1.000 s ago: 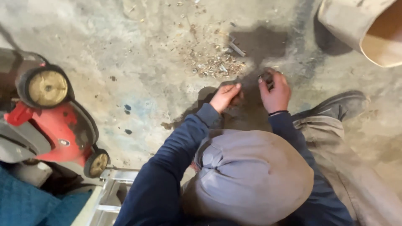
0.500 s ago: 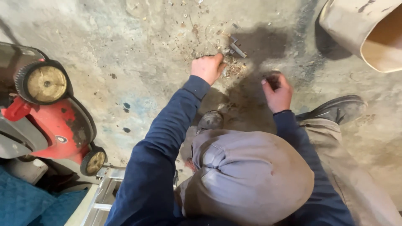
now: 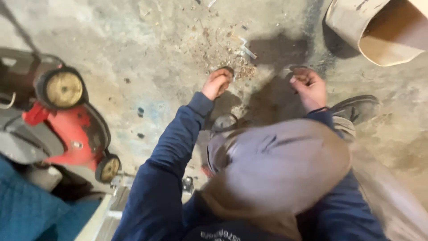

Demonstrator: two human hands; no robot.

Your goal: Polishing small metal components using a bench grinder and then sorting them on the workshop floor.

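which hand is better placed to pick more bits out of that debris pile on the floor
Left, probably. The left hand sits at the edge of the debris pile, while the right hand is off to the side, fingers curled around a small dark item.

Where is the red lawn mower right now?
In the head view the red lawn mower sits at the left edge on the concrete floor, beside the person's left sleeve and above the blue blanket.
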